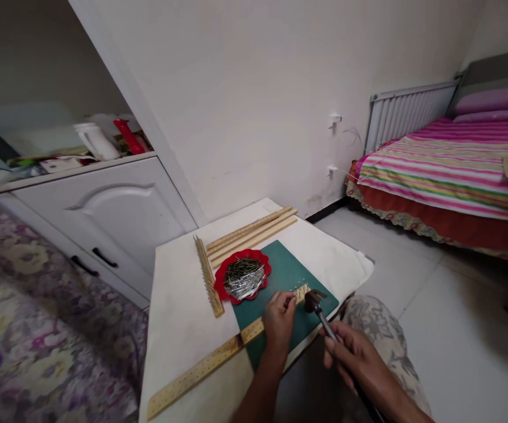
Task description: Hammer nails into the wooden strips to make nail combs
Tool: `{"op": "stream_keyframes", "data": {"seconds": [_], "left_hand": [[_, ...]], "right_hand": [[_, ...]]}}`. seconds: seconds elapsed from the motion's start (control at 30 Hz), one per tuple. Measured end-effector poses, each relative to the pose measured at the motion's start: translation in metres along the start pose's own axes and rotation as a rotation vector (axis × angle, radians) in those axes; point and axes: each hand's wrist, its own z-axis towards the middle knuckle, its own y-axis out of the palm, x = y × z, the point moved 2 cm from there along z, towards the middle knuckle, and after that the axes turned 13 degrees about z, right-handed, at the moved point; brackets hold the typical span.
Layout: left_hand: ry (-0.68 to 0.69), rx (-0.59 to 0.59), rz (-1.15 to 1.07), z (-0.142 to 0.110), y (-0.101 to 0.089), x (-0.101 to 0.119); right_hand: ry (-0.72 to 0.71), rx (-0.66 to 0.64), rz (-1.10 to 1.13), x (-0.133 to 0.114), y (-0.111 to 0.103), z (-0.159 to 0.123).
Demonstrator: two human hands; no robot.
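Observation:
My right hand (355, 349) is wrapped round the dark handle of a hammer (329, 330), its head just over the right end of a long wooden strip (196, 373). The strip, dotted with a row of small holes or marks, lies across a green cutting mat (289, 267). Several thin nails stand up in its right end. My left hand (278, 320) rests over the strip, thumb and fingertips pinched together on what looks like a nail, mostly hidden. Behind it, a red scalloped dish (218, 291) holds dark and silvery nails.
Left of the dish lies a wooden strip bristling with nails (209, 282). Several bare wooden strips (254, 235) lie at the back of the white table (170, 264). A white cabinet (117, 217) stands at left; a bed (438, 170) is at right.

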Motion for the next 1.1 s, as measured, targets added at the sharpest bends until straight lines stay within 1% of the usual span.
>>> {"op": "stream_keyframes", "data": {"seconds": [0.07, 0.23, 0.37, 0.47, 0.7, 0.9, 1.1], "left_hand": [[-0.005, -0.013, -0.011, 0.000, 0.000, 0.001], [-0.021, -0.004, 0.003, -0.003, 0.001, -0.001], [-0.025, -0.009, 0.066, -0.004, 0.003, -0.003], [-0.027, -0.008, 0.072, -0.003, 0.003, -0.004], [-0.041, 0.020, 0.049, -0.003, 0.002, -0.001], [-0.041, 0.020, 0.028, -0.003, -0.001, 0.003], [-0.048, 0.015, -0.005, -0.003, 0.001, -0.001]], "right_hand": [[-0.001, -0.027, -0.013, -0.005, 0.005, 0.007], [-0.018, -0.031, -0.049, -0.015, 0.016, 0.021], [-0.028, -0.047, -0.096, -0.017, 0.020, 0.027], [-0.035, -0.054, -0.115, -0.014, 0.019, 0.029], [-0.065, -0.039, -0.171, -0.010, 0.016, 0.028], [-0.049, 0.002, -0.093, -0.012, 0.012, 0.015], [-0.001, 0.019, -0.063, 0.002, 0.002, 0.001]]}}
